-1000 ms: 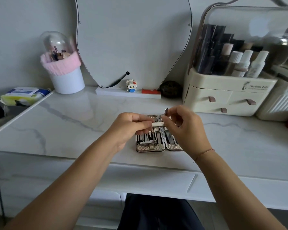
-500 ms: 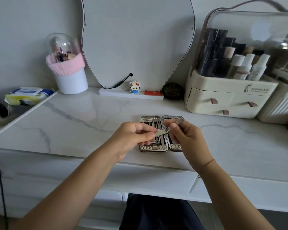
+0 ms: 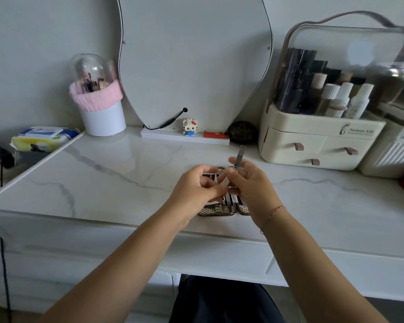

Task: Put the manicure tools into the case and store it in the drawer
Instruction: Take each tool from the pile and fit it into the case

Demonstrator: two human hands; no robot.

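The open manicure case, silver with a textured rim, lies flat on the marble tabletop, with several metal tools strapped inside; my hands hide most of it. My right hand holds a slim metal tool almost upright above the case, its flat end pointing up. My left hand is curled just left of it, and its fingertips pinch the tool's lower end. The vanity's drawer front below the tabletop edge is closed.
A cream cosmetics organizer with small drawers stands at the back right. A mirror with a toy figure on its base is behind the case. A white brush pot and a wipes pack sit at the left.
The tool lay crosswise between both hands; now it has swung upright in my right hand. Both hands have stayed over the case.
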